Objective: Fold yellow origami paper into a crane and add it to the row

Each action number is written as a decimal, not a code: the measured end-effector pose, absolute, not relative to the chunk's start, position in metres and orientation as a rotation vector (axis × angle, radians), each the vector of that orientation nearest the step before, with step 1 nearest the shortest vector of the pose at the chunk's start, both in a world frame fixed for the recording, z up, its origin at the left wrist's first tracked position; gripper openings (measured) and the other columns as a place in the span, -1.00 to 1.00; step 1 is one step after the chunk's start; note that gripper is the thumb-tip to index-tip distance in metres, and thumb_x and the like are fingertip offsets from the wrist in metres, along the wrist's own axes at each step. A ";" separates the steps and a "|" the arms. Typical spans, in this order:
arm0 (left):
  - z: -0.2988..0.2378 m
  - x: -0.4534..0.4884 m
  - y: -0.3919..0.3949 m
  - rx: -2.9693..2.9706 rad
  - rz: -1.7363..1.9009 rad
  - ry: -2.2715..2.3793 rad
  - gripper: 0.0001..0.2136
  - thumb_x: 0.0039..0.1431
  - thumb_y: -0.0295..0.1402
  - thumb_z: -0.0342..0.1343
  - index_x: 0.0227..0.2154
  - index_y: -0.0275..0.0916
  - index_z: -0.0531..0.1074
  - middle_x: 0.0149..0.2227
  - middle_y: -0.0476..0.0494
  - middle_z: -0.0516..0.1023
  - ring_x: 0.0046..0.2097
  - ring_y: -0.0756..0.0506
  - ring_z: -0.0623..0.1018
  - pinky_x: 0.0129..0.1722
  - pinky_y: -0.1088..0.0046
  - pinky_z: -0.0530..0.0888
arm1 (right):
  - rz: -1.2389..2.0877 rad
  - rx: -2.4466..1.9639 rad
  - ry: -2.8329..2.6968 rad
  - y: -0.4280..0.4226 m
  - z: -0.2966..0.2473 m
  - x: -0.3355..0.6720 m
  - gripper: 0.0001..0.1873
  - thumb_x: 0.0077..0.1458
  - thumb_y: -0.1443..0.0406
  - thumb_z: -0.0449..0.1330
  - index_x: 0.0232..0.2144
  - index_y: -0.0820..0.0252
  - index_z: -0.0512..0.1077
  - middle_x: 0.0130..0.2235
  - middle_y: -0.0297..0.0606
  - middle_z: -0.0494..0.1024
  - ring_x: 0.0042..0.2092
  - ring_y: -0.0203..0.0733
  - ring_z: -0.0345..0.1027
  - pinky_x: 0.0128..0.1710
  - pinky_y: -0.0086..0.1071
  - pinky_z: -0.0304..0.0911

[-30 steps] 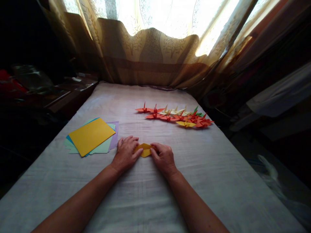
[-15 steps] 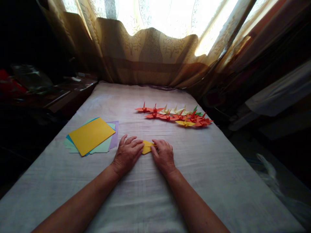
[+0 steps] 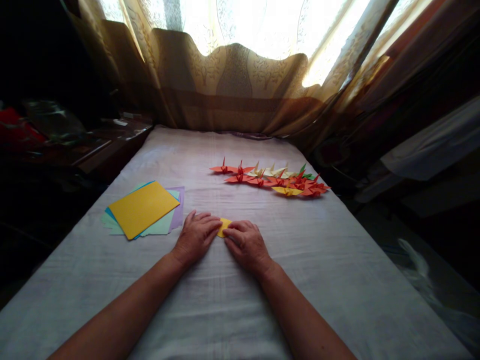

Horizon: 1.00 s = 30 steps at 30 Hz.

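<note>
A small piece of folded yellow paper (image 3: 224, 226) lies on the white cloth, between my two hands. My left hand (image 3: 195, 236) holds its left side, with thumb and fingertips closed on the edge. From the right, my right hand (image 3: 247, 246) grips the paper with thumb and fingers pressed together on it. Both hands rest low over the cloth and cover the paper's two ends, so only its middle shows.
Left of my hands is a stack of coloured paper sheets (image 3: 144, 210), yellow on top. Several folded paper cranes (image 3: 279, 181), red, cream, yellow and green, stand at the back right of the cloth-covered surface (image 3: 225, 305). A patterned curtain (image 3: 236, 85) hangs behind.
My right hand has moved a little left over the folded yellow paper, and less of the paper shows now. The left hand has stayed nearly in place.
</note>
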<state>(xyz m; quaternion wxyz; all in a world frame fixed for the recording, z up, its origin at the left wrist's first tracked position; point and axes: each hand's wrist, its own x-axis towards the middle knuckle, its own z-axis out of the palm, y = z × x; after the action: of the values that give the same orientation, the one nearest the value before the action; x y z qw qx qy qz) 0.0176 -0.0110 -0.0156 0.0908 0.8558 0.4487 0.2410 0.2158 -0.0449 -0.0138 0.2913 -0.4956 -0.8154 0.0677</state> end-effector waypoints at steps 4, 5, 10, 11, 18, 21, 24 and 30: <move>-0.014 0.010 -0.013 2.657 0.750 1.278 -0.81 0.27 -0.45 0.07 -0.17 -0.12 0.54 -0.07 -0.06 0.64 0.06 -0.21 0.50 0.21 -0.04 0.18 | 0.187 -1.354 -2.187 -0.046 -0.013 0.215 -0.80 0.10 0.34 0.29 -0.19 0.03 0.56 -0.13 -0.27 0.58 -0.08 -0.09 0.38 -0.05 -0.22 0.19; -0.012 0.008 -0.014 2.705 0.732 1.242 -0.82 0.27 -0.45 0.07 -0.19 -0.11 0.55 -0.08 -0.05 0.64 0.05 -0.21 0.51 0.21 -0.03 0.19 | 0.182 -1.362 -2.194 -0.045 -0.012 0.215 -0.81 0.10 0.33 0.29 -0.19 0.03 0.56 -0.13 -0.26 0.58 -0.08 -0.09 0.38 -0.05 -0.22 0.19; -0.004 0.004 -0.015 2.853 0.649 1.156 -0.86 0.25 -0.38 0.12 -0.19 -0.12 0.55 -0.11 -0.07 0.64 0.02 -0.24 0.52 0.20 -0.02 0.20 | 0.165 -1.358 -2.303 -0.037 -0.004 0.217 -0.86 0.10 0.30 0.31 -0.24 0.04 0.56 -0.17 -0.28 0.58 -0.13 -0.13 0.39 -0.12 -0.27 0.20; -0.003 0.004 -0.015 2.861 0.641 1.151 -0.88 0.25 -0.36 0.13 -0.20 -0.12 0.54 -0.12 -0.06 0.65 0.01 -0.24 0.52 0.20 -0.02 0.20 | 0.153 -1.345 -2.332 -0.035 -0.003 0.218 -0.89 0.10 0.29 0.31 -0.25 0.04 0.56 -0.18 -0.28 0.58 -0.15 -0.14 0.39 -0.14 -0.28 0.20; -0.005 0.009 -0.013 2.832 0.745 1.163 -0.91 0.28 -0.31 0.13 -0.30 -0.13 0.52 -0.22 0.00 0.64 -0.06 -0.16 0.52 0.22 0.06 0.16 | 0.039 -1.215 -2.266 -0.031 -0.012 0.220 -0.91 0.21 0.23 0.25 -0.28 0.05 0.56 -0.25 -0.28 0.59 -0.21 -0.17 0.39 -0.16 -0.30 0.18; -0.008 0.011 -0.014 2.808 0.783 1.161 -0.89 0.30 -0.32 0.11 -0.31 -0.12 0.51 -0.23 0.02 0.64 -0.06 -0.15 0.52 0.24 0.06 0.13 | 0.042 -1.169 -2.222 -0.033 -0.016 0.221 -0.87 0.24 0.23 0.21 -0.30 0.06 0.55 -0.26 -0.28 0.59 -0.22 -0.18 0.39 -0.16 -0.31 0.18; -0.007 0.011 -0.015 2.755 0.794 1.166 -0.85 0.33 -0.32 0.07 -0.33 -0.12 0.51 -0.22 0.01 0.64 -0.06 -0.12 0.51 0.25 0.07 0.12 | 0.068 -1.166 -2.212 -0.033 -0.016 0.222 -0.85 0.27 0.24 0.18 -0.31 0.07 0.54 -0.27 -0.28 0.59 -0.22 -0.18 0.39 -0.16 -0.30 0.18; -0.006 0.013 -0.014 2.573 0.721 1.219 -0.85 0.34 -0.33 0.03 -0.29 -0.16 0.49 -0.17 -0.07 0.60 -0.08 -0.13 0.51 0.21 0.06 0.19 | 0.186 -1.308 -2.190 -0.034 -0.013 0.218 -0.82 0.29 0.28 0.12 -0.33 0.12 0.50 -0.23 -0.24 0.58 -0.17 -0.14 0.39 -0.10 -0.27 0.19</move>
<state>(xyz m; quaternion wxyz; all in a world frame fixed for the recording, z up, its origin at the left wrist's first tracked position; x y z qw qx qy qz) 0.0129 -0.0137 -0.0057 0.1019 0.8716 0.4128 0.2441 0.2183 -0.0341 -0.0130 0.2880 -0.4896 -0.8200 0.0697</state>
